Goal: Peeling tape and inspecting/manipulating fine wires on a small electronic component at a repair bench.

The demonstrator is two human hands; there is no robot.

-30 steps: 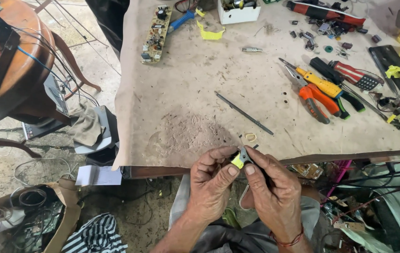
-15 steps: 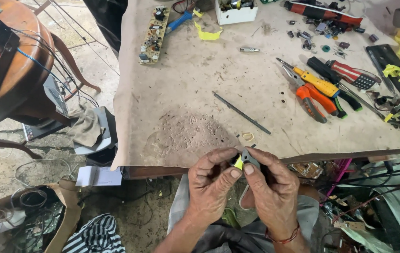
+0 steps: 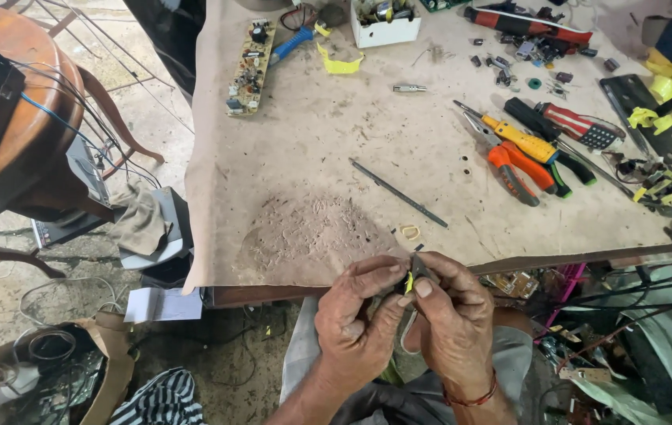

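My left hand (image 3: 355, 323) and my right hand (image 3: 450, 315) meet just below the near edge of the workbench (image 3: 312, 142). Together their fingertips pinch a small dark part with a yellow piece (image 3: 410, 279) on it. Most of that part is hidden by my fingers. A small pale ring-shaped piece (image 3: 409, 232) lies on the bench just above my hands. A thin dark rod (image 3: 399, 193) lies slantwise a little farther up.
Orange-handled pliers (image 3: 513, 169), a yellow screwdriver (image 3: 521, 142) and other tools lie at the right. A circuit board (image 3: 248, 67) and a white box (image 3: 387, 24) sit at the back. A wooden chair (image 3: 29, 118) with wires stands left; cables clutter the floor.
Both hands have stayed together on the small part, shifting slightly lower and to the right in view. The fingers have turned the part a little.
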